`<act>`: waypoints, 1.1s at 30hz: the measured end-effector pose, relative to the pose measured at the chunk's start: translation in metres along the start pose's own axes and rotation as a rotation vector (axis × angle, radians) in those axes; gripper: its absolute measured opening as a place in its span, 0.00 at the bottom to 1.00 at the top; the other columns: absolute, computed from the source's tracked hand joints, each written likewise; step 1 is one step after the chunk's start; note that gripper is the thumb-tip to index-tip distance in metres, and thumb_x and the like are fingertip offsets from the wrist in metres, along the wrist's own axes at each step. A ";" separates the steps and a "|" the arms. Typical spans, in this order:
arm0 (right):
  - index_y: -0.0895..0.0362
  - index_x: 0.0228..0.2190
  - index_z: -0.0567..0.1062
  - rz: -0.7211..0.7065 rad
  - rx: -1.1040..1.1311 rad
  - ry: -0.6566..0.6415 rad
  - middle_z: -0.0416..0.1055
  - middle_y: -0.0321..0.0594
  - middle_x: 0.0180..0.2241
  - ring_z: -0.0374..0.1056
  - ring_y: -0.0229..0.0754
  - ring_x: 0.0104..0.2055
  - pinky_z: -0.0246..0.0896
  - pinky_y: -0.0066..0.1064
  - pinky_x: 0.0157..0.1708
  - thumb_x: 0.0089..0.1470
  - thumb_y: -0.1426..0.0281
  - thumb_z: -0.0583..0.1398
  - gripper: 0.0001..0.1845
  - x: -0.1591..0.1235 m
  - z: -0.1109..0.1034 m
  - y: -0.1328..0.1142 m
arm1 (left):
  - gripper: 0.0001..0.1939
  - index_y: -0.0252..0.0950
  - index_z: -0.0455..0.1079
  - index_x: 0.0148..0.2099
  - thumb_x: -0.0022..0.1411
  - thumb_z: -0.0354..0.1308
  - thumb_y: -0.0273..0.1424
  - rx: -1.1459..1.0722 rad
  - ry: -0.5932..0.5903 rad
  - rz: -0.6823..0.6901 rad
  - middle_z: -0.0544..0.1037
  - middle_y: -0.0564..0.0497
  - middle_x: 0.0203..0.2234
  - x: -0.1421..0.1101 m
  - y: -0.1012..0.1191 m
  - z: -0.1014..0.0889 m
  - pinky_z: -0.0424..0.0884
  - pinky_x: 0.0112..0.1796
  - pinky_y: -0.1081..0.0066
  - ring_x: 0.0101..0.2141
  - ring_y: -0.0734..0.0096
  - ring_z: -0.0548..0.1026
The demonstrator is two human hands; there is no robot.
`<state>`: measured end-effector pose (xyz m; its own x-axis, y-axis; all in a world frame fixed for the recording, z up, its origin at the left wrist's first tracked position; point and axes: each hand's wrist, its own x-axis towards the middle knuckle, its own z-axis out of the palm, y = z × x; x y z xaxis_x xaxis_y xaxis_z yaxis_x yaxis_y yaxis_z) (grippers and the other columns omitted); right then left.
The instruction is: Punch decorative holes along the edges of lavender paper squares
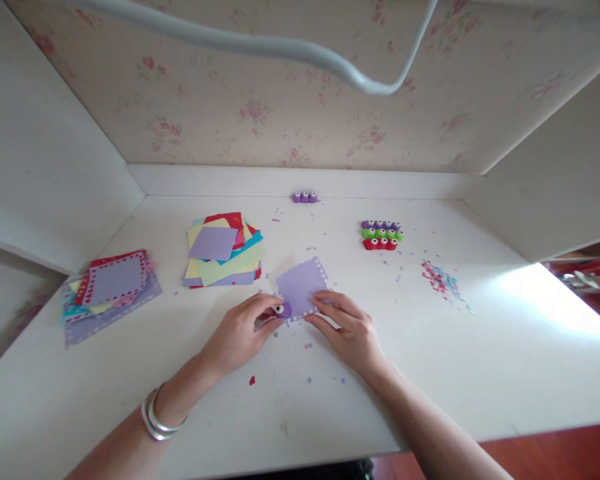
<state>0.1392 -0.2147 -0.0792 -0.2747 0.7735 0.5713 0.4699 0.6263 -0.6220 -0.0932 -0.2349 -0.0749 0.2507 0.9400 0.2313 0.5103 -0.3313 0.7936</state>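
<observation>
A sheet of purple paper (pixel 300 283) lies tilted on the white table, with small punched holes along its right and lower edges. My left hand (pixel 243 330) grips a small purple craft punch (pixel 285 310) with a white button, set at the sheet's lower left corner. The fingers of my right hand (pixel 347 327) pinch the sheet at its lower right edge. Part of that edge is hidden under the fingertips. Tiny punched bits and a red scrap (pixel 252 381) lie on the table just in front of the sheet.
Coloured paper sheets (pixel 220 243) are piled at left centre; hole-edged sheets (pixel 117 280) are stacked farther left. Several purple, green and red punches (pixel 381 235) sit at the right. Three purple punches (pixel 305 197) stand by the back ledge. Confetti (pixel 443 281) is heaped far right.
</observation>
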 end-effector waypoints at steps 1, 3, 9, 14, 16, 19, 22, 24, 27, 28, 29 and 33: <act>0.54 0.42 0.79 -0.004 -0.007 -0.007 0.76 0.44 0.44 0.74 0.44 0.45 0.75 0.35 0.45 0.55 0.69 0.64 0.11 0.000 0.000 0.001 | 0.12 0.40 0.70 0.50 0.65 0.57 0.33 0.021 0.001 0.010 0.77 0.48 0.43 0.000 0.000 -0.001 0.77 0.43 0.69 0.40 0.69 0.77; 0.53 0.43 0.79 -0.020 -0.020 -0.037 0.76 0.43 0.44 0.74 0.44 0.45 0.74 0.36 0.46 0.56 0.68 0.64 0.12 -0.001 0.000 0.003 | 0.12 0.40 0.70 0.51 0.65 0.57 0.33 0.071 -0.001 0.044 0.77 0.47 0.44 0.001 0.001 -0.001 0.77 0.44 0.68 0.42 0.68 0.77; 0.50 0.42 0.79 -0.058 -0.106 -0.228 0.75 0.41 0.45 0.74 0.41 0.42 0.73 0.32 0.43 0.59 0.67 0.60 0.10 -0.002 -0.001 0.007 | 0.15 0.40 0.70 0.55 0.66 0.56 0.33 0.217 -0.020 0.182 0.78 0.47 0.45 0.002 -0.003 -0.001 0.74 0.49 0.61 0.46 0.64 0.76; 0.47 0.40 0.80 -0.125 -0.278 -0.332 0.76 0.39 0.44 0.70 0.44 0.39 0.70 0.39 0.41 0.57 0.65 0.62 0.09 -0.001 -0.010 0.005 | 0.17 0.41 0.70 0.55 0.64 0.59 0.32 0.210 -0.044 0.147 0.78 0.48 0.46 0.001 -0.005 -0.002 0.75 0.49 0.63 0.46 0.65 0.76; 0.47 0.43 0.79 -0.117 -0.327 -0.317 0.75 0.39 0.47 0.69 0.47 0.42 0.68 0.42 0.44 0.56 0.64 0.62 0.11 0.001 -0.013 0.006 | 0.17 0.42 0.70 0.55 0.63 0.59 0.31 0.200 -0.046 0.143 0.78 0.49 0.47 0.001 -0.005 -0.003 0.75 0.49 0.64 0.46 0.65 0.76; 0.48 0.48 0.76 -0.121 -0.355 -0.332 0.71 0.41 0.54 0.65 0.52 0.53 0.63 0.48 0.52 0.58 0.65 0.61 0.16 0.005 -0.014 0.008 | 0.15 0.41 0.71 0.54 0.64 0.58 0.30 0.192 -0.041 0.156 0.78 0.48 0.47 0.001 -0.003 -0.003 0.74 0.50 0.63 0.46 0.65 0.76; 0.47 0.50 0.75 -0.144 -0.336 -0.389 0.71 0.39 0.54 0.64 0.50 0.57 0.57 0.50 0.58 0.60 0.67 0.58 0.16 0.007 -0.011 0.011 | 0.14 0.40 0.71 0.53 0.65 0.57 0.30 0.182 -0.048 0.156 0.78 0.47 0.45 0.002 -0.002 -0.003 0.74 0.49 0.63 0.45 0.65 0.76; 0.47 0.48 0.76 -0.140 -0.314 -0.397 0.73 0.39 0.52 0.66 0.48 0.55 0.57 0.49 0.58 0.61 0.67 0.58 0.15 0.008 -0.008 0.012 | 0.14 0.41 0.71 0.53 0.65 0.57 0.30 0.182 -0.055 0.154 0.78 0.47 0.45 0.002 -0.001 -0.003 0.75 0.48 0.63 0.45 0.66 0.76; 0.49 0.46 0.77 -0.132 -0.282 -0.382 0.74 0.41 0.50 0.68 0.47 0.52 0.59 0.47 0.56 0.60 0.67 0.59 0.13 0.008 -0.007 0.012 | 0.14 0.41 0.71 0.53 0.64 0.58 0.30 0.182 -0.062 0.157 0.78 0.48 0.45 0.002 0.000 -0.003 0.74 0.49 0.64 0.45 0.67 0.76; 0.49 0.46 0.78 -0.130 -0.275 -0.378 0.74 0.41 0.49 0.68 0.47 0.51 0.60 0.47 0.56 0.60 0.67 0.59 0.13 0.008 -0.007 0.012 | 0.14 0.40 0.71 0.53 0.64 0.58 0.30 0.181 -0.064 0.156 0.77 0.48 0.45 0.002 0.000 -0.003 0.74 0.49 0.65 0.45 0.67 0.76; 0.49 0.46 0.78 -0.127 -0.272 -0.374 0.74 0.41 0.49 0.68 0.47 0.51 0.61 0.47 0.55 0.60 0.67 0.59 0.13 0.008 -0.007 0.012 | 0.14 0.40 0.71 0.53 0.64 0.58 0.29 0.178 -0.064 0.155 0.77 0.48 0.45 0.002 0.000 -0.003 0.74 0.49 0.65 0.45 0.67 0.76; 0.50 0.45 0.78 -0.114 -0.267 -0.359 0.75 0.42 0.48 0.68 0.47 0.50 0.62 0.46 0.54 0.60 0.66 0.59 0.12 0.009 -0.007 0.011 | 0.14 0.40 0.71 0.53 0.64 0.58 0.30 0.165 -0.077 0.154 0.78 0.48 0.45 0.002 0.001 -0.003 0.74 0.49 0.65 0.45 0.67 0.76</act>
<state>0.1475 -0.2016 -0.0778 -0.5881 0.7153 0.3774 0.6064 0.6988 -0.3794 -0.0951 -0.2335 -0.0719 0.3951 0.8703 0.2940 0.5869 -0.4854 0.6480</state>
